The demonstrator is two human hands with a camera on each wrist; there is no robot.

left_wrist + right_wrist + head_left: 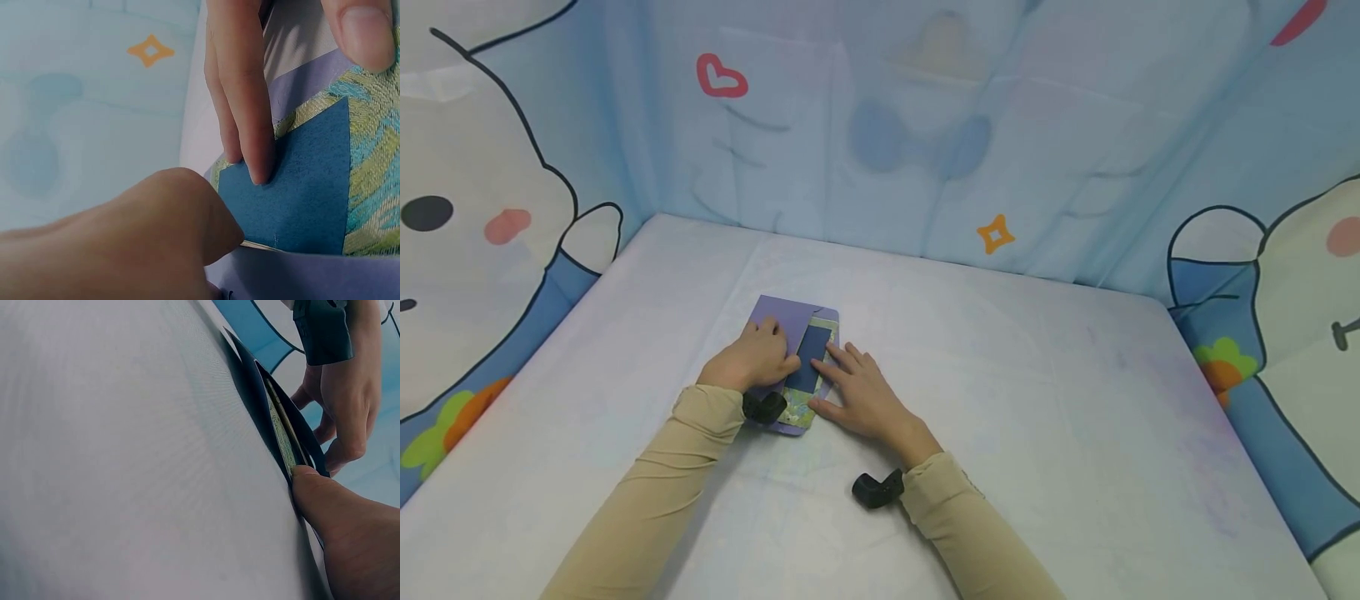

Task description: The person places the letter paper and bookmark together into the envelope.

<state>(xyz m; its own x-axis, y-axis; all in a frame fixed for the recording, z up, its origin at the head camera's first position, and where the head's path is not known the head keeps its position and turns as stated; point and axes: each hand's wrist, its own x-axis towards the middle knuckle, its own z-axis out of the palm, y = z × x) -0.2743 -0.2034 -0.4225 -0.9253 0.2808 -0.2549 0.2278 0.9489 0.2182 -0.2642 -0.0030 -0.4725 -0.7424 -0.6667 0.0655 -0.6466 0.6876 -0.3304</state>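
A purple paper folder [786, 312] lies on the table, with a green-and-yellow patterned booklet [795, 410] partly inside it. On the booklet's cloth-like cover is a plain dark blue panel [300, 200]. My left hand [752, 357] is over the folder's purple flap and pinches its edge, thumb beside the blue panel. From the right, my right hand [868, 400] reaches across with spread fingers. Two of its fingertips touch the blue panel, while its thumb [369, 37] rests on the patterned cover. Side-on, the right wrist view shows the booklet's edge [281, 428] between the folder's layers.
A pale cloth [1037, 400] covers the table beneath everything. Behind it hangs a light blue curtain [880, 200] with cartoon prints, which also runs along both sides. Black wrist devices [877, 490] are on both of my wrists, below beige sleeves.
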